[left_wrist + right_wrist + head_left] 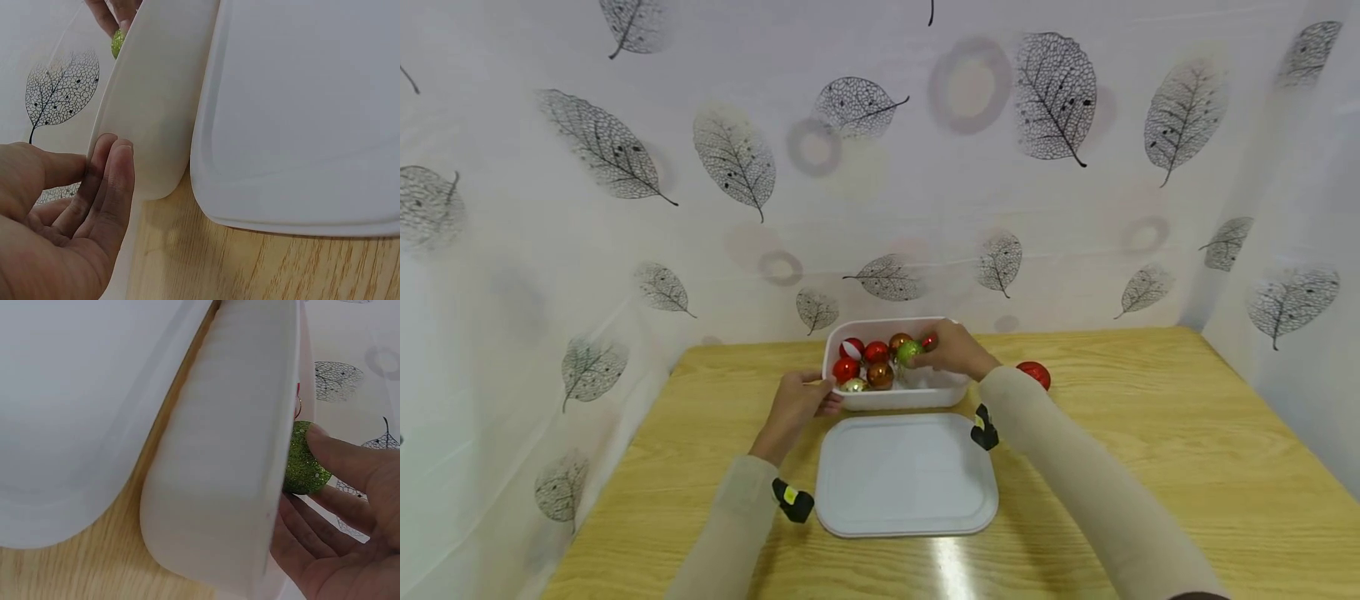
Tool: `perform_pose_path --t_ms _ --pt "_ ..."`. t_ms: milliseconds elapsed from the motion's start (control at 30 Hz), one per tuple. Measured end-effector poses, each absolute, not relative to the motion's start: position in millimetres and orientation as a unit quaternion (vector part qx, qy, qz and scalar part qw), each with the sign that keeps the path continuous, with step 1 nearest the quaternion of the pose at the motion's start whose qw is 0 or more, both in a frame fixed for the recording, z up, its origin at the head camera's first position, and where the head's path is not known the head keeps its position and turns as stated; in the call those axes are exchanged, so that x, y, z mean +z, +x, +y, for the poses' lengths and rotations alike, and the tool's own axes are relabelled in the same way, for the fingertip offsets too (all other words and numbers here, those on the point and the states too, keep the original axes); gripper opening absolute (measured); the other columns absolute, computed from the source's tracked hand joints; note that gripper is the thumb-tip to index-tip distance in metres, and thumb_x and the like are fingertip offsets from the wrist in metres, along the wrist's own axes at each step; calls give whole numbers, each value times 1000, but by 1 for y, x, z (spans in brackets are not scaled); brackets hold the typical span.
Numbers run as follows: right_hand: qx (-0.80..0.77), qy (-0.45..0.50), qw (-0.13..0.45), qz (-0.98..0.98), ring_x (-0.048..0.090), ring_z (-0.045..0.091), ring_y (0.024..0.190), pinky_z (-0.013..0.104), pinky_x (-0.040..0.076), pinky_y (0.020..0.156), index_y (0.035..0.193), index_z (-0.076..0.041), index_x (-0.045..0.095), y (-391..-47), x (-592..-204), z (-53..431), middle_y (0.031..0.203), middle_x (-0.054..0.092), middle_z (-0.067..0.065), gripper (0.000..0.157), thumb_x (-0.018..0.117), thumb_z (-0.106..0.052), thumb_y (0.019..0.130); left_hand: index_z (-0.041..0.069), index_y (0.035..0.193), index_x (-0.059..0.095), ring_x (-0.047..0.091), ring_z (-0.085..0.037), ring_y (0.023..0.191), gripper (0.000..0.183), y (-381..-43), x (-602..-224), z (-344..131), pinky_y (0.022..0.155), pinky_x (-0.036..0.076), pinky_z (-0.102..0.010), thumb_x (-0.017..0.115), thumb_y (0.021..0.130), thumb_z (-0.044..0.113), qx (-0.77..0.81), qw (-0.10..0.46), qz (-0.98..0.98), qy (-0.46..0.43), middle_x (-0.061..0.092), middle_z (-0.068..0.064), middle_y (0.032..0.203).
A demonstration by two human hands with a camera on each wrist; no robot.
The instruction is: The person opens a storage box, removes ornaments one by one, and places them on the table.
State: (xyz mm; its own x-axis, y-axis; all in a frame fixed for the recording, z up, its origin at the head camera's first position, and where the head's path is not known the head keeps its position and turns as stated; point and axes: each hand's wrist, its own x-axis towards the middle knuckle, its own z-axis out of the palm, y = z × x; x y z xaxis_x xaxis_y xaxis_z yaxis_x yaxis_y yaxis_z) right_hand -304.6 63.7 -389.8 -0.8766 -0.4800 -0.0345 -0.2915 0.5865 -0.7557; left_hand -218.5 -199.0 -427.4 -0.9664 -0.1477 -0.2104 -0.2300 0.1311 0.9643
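Observation:
A white plastic box (917, 398) stands at the back of the table with several shiny Christmas baubles inside, among them a red bauble (876, 352), a brown bauble (880, 377) and a red-and-white one (852, 348). My left hand (797, 404) pinches the box's front left rim, thumb inside and fingers on the outer wall, as the left wrist view shows. Over the box's right part, my right hand (953, 350) holds a glittery green bauble (305, 459) between thumb and fingers. The box wall hides part of that bauble in the right wrist view.
A white lid (907, 475) lies flat on the wooden table (700, 500) in front of the box. Right of the box, partly behind my right forearm, sits another red bauble (1034, 374). A leaf-patterned sheet (925, 208) hangs close behind the box.

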Motion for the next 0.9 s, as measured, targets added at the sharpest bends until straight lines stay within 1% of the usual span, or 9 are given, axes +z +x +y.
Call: perform_pose_path --t_ms 67,200,333,467,600,800,900 --pt "-402 -214 124 882 71 35 88 40 64 74 121 6 67 -304 -386 66 117 68 21 41 80 -14 88 -15 133 54 71 -18 68 38 -219 -428 -200 73 65 -36 59 102 6 648 30 751 -124 72 -18 84" --pt "-416 -203 135 876 71 38 92 48 62 83 127 5 65 -304 -383 74 118 69 22 47 80 -16 89 -16 133 53 72 -19 68 38 -219 -427 -200 74 65 -37 59 102 6 647 30 752 -124 72 -18 84" --pt "-426 -194 142 872 70 43 97 52 60 87 132 5 62 -302 -379 83 120 68 24 50 78 -17 90 -16 134 53 72 -19 69 39 -219 -427 -201 73 65 -36 58 102 6 647 31 752 -124 72 -19 86" --pt "-426 -195 133 874 69 44 101 50 61 87 133 7 60 -300 -375 93 127 64 28 51 77 -17 91 -16 134 52 72 -20 69 40 -218 -427 -201 74 65 -36 58 102 6 645 32 753 -124 72 -19 86" --pt "-429 -190 127 874 68 45 104 48 61 88 135 9 57 -298 -368 105 127 63 30 53 76 -16 92 -15 135 52 72 -20 70 40 -218 -428 -201 74 65 -35 59 102 7 646 33 753 -124 73 -19 87" --pt "-435 -167 126 876 67 45 108 49 60 91 136 7 57 -299 -360 126 128 63 30 53 76 -18 93 -14 134 54 73 -20 71 39 -217 -427 -200 74 65 -36 59 102 7 642 33 756 -121 73 -20 88" --pt "-437 -155 126 877 67 44 108 45 61 89 135 6 58 -301 -357 135 127 63 30 52 76 -19 93 -14 134 54 73 -20 71 39 -217 -426 -199 74 65 -35 59 102 7 641 35 756 -126 72 -19 88"
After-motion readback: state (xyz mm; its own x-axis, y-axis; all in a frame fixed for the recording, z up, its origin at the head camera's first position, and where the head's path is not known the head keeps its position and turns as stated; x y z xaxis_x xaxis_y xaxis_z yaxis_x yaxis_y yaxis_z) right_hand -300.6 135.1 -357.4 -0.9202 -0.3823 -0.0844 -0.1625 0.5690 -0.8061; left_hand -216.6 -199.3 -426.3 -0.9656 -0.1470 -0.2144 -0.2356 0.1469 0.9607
